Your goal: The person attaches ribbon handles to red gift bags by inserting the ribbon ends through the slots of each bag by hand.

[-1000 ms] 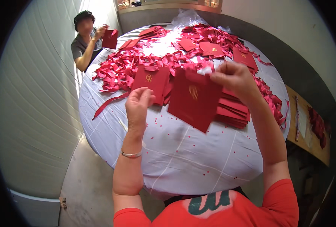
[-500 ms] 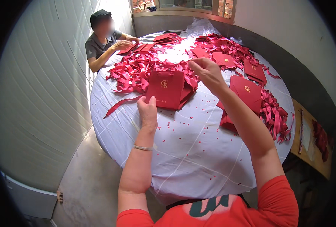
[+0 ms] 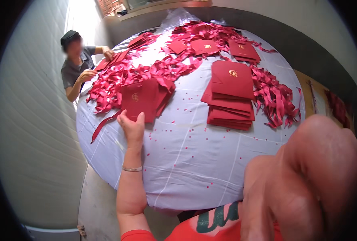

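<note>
At the left front of the table, my left hand (image 3: 131,126) pinches the lower edge of a flat red paper bag (image 3: 136,100) with a gold emblem. This bag lies on a small fanned stack of like bags (image 3: 164,98). My right hand (image 3: 303,176) is very close to the camera at the lower right, large and blurred, over the table's near edge. Its fingers are curled in; whatever they may hold is hidden. A long red ribbon (image 3: 103,127) trails on the cloth left of my left hand.
A taller stack of red bags (image 3: 231,82) stands right of centre beside heaped ribbons (image 3: 277,98). More ribbons (image 3: 126,82) and bags (image 3: 242,50) cover the far side. Across at the left, a co-worker (image 3: 77,60) handles red bags. Red paper dots dot the white tablecloth (image 3: 194,160).
My right hand has pulled back from above the bag to close before the camera. My left hand stays on the bag's lower edge. The view has shifted right; the co-worker's hands have moved apart.
</note>
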